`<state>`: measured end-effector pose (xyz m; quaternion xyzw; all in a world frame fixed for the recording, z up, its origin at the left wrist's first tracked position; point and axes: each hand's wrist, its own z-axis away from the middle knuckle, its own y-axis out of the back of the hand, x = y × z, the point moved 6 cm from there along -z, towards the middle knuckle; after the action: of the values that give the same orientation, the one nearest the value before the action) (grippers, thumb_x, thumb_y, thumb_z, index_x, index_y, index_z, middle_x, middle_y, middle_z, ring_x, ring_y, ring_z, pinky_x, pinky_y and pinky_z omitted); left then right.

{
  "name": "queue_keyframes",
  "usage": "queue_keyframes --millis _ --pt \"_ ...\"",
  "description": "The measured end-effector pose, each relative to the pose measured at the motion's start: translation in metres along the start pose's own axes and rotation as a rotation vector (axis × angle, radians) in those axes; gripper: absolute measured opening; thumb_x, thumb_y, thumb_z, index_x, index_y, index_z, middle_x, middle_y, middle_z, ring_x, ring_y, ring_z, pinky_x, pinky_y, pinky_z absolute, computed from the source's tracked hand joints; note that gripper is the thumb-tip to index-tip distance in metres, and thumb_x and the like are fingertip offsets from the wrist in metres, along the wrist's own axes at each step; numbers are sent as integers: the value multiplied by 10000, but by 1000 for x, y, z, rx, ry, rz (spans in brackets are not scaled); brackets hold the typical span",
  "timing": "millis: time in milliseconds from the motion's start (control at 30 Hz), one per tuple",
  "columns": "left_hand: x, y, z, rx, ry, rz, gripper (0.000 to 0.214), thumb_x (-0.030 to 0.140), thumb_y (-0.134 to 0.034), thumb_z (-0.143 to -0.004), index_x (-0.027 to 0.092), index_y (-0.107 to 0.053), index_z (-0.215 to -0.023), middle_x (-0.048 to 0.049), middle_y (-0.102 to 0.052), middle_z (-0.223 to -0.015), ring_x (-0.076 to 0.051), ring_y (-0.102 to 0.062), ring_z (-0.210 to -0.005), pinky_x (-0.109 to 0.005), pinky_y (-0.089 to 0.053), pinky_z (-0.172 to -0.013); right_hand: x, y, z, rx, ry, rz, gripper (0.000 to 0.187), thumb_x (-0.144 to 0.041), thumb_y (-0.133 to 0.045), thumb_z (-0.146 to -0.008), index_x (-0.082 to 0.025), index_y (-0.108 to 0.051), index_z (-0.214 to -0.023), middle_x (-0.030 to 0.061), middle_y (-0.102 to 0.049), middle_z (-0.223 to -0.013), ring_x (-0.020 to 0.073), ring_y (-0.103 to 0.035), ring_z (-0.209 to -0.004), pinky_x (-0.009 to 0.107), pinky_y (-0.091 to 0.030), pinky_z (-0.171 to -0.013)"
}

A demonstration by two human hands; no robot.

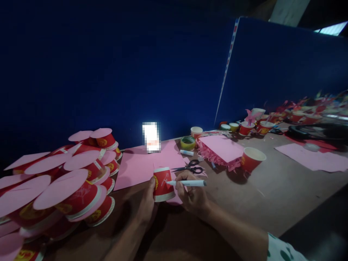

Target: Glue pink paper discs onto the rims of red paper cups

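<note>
A red paper cup (160, 192) with a gold print is gripped from its left side by my left hand (148, 197); the cup is tipped upside down, its white rim at the bottom. Pinched in my right hand (190, 194) is a white marker pen (191, 183), and its tip meets the cup's red side. Pale lines show on the cup where the tip rests. Just behind the cup, black-handled scissors (194, 167) lie on the table beside a pink paper sheet (130, 165). The pen's cap (186, 152) seems to lie farther back.
Stacked red cups with pink paper discs (77, 159) crowd the left. Behind my right hand are a tape roll (187, 143), a stack of pink paper (224, 148) and an upright cup (251, 161). More cups and crafts (307, 117) fill the far right, before a blue partition (163, 72).
</note>
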<state>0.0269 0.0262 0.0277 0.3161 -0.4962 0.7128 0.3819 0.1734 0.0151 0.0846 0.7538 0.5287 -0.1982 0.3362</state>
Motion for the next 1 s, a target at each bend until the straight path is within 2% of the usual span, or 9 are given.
queue_keyframes --millis 167,333,433,700,867,1000 --pt "3 1 3 39 -18 -19 278 375 -697 -677 143 -707 -831 -35 -728 -744 -242 -648 -879 -317 -464 -834 3 -3 0 -30 -19 0 41 -168 -511 -782 -202 -532 -789 23 -597 -705 166 -579 -665 271 -462 -601" --pt "0 -2 -1 -111 -48 -22 385 423 -662 -715 120 -688 -951 -66 -727 -890 -247 -634 -940 -346 -447 -879 2 -2 0 -10 -24 -1 35 -176 -513 -781 -202 -528 -798 19 -600 -700 164 -581 -653 262 -460 -579" --pt "3 1 -2 -69 -85 -57 340 404 -678 -703 139 -696 -916 -55 -727 -894 -245 -622 -970 -332 -438 -901 2 -2 1 -11 -30 1 30 -180 -516 -785 -206 -526 -798 21 -600 -706 168 -583 -664 265 -461 -581" --pt "5 0 1 21 -57 10 167 327 -710 -665 196 -679 -764 -20 -721 -772 -246 -615 -1000 -315 -453 -888 0 -3 0 -29 11 -24 52 -178 -498 -798 -199 -527 -759 18 -585 -706 165 -562 -685 294 -455 -655" --pt "-4 1 -4 -66 19 18 318 398 -676 -700 145 -689 -891 -49 -727 -809 -245 -639 -924 -339 -454 -883 1 0 -2 10 -43 -59 50 -181 -505 -809 -207 -533 -777 23 -581 -710 166 -566 -673 278 -461 -602" --pt "-6 6 -6 -13 11 37 353 414 -689 -694 147 -694 -924 -39 -730 -818 -236 -647 -903 -316 -461 -868 5 4 -2 85 -110 -136 80 -186 -460 -857 -204 -531 -825 6 -561 -682 141 -564 -599 261 -472 -571"
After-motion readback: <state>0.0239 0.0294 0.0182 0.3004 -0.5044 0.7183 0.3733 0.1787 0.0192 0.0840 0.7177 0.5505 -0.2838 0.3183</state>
